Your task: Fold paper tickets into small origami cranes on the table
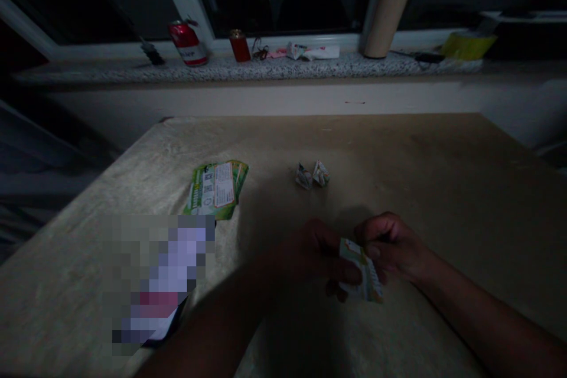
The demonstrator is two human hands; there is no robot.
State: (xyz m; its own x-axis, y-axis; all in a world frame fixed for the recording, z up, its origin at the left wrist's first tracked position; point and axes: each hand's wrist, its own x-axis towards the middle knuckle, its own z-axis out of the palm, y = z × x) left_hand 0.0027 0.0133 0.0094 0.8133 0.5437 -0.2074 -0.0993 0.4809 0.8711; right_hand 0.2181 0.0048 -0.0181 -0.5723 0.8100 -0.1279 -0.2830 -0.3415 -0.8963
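A small green-and-white printed paper [364, 283], perhaps a packet or leaflet, is between my two hands above the table. My left hand [325, 254] grips its left side, thumb lying across the front. The fingers of my right hand [394, 248] are closed in a pinch at its upper right edge. Beyond my hands, two small folded paper pieces [303, 177] with similar printing stand side by side on the table. To the left lies a loose stack of flat green printed papers [217, 189], the top one bearing text.
A phone-like object with a blurred-out screen [172, 271] lies on the table [443, 171] beside my left forearm. Behind, the granite windowsill [266, 72] carries a red can [188, 44], a smaller red cylinder [240, 46], a cardboard tube [390, 6] and a yellow roll [468, 46].
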